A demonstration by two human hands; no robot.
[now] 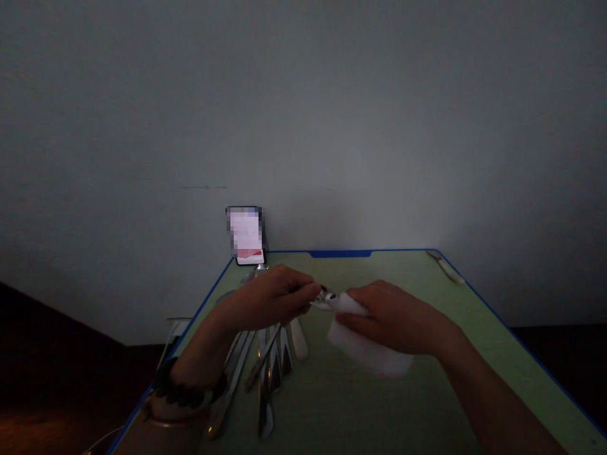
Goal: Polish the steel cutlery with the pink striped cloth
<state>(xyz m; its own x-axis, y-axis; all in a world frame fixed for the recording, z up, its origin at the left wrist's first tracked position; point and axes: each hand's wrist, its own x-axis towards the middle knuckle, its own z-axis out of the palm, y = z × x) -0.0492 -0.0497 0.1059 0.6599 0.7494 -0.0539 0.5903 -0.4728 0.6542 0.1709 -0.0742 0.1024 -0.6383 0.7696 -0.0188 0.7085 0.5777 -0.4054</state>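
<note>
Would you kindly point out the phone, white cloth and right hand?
Phone [245, 235]: head view, lit screen.
White cloth [372, 351]: head view, lower part.
Right hand [396, 316]: head view, back of hand.

Over the green table, the left hand pinches a shiny metal utensil against a white cloth in the right hand, with cutlery lying left of that grip, a lit phone beyond it, and a white-handled tool off to its far right.
</note>
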